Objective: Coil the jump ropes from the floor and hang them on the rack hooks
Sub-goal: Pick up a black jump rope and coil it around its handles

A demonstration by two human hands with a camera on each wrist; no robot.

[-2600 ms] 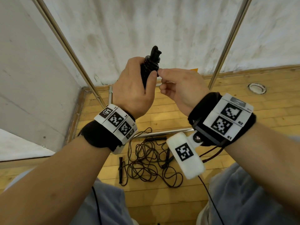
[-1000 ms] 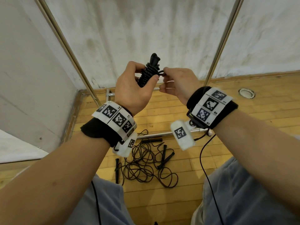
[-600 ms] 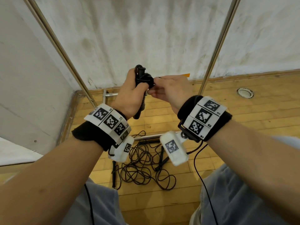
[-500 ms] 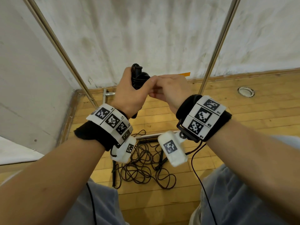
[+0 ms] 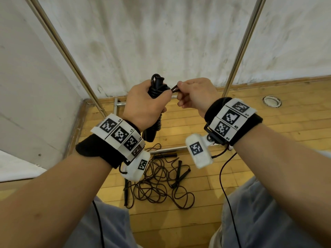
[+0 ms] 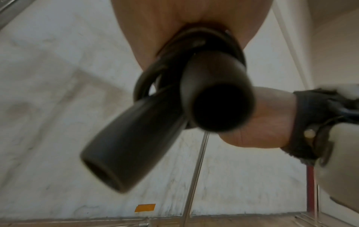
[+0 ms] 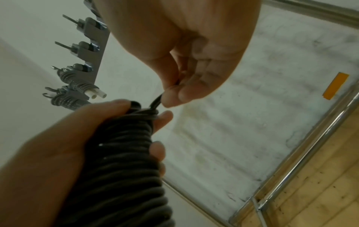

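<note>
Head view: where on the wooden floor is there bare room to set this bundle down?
Bare boards lie right of the tangled black jump ropes, up to the round floor socket. Crowded between the knees, where the tangle sprawls beneath the chrome rack base bar.

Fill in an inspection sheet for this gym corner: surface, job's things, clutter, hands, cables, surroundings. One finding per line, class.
Surface: wooden floor, bare boards beside the rope pile.
Job's things: coiled rope wound round its handles; tangled ropes on the floor; rack hooks, two lower ones already carrying coiled ropes.
Clutter: nothing seen.
Hands: left hand grips the coil; right hand pinches a rope loop at its top.
Cables: thin black wire hangs from the right wrist unit.
Surroundings: stained white wall, metal poles, round floor fitting.
</note>
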